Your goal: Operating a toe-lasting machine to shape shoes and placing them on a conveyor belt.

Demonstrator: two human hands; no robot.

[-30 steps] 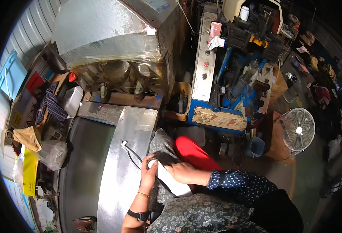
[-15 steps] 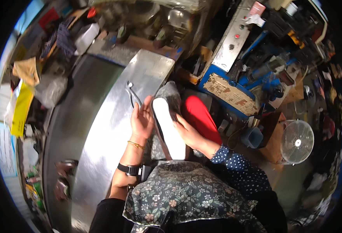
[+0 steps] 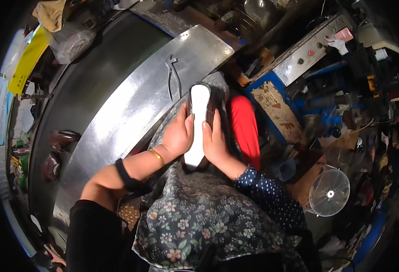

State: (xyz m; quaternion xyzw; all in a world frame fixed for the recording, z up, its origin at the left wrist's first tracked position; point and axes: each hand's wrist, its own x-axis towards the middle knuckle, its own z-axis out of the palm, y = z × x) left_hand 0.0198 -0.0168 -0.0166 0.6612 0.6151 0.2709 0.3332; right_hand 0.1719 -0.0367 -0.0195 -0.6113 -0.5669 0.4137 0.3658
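A dark brown shoe (image 3: pixel 211 109) lies sole side up on my lap, its white bottom facing me and its rounded end pointing away. My left hand (image 3: pixel 178 135) is pressed along its left side, thumb near the white edge. Along the opposite side lies my right hand (image 3: pixel 215 145), with the thumb on the white bottom and the fingers against the dark upper. Between them the two hands hold the shoe. A pair of metal pincers (image 3: pixel 174 77) rests on the shiny metal tabletop (image 3: pixel 127 95), just beyond my left hand.
Left of the tabletop runs a dark belt (image 3: pixel 90 59) carrying brown shoes (image 3: pixel 63 139). A blue-framed machine with a control panel (image 3: pixel 310 50) stands at the right. Farther down on that side are a round fan (image 3: pixel 329 193) and a bluish bin (image 3: pixel 284 170).
My left hand, which was open beside the shoe, now presses on its side. The shoe stands straighter in view, and my right hand has shifted along it. The whole view has turned.
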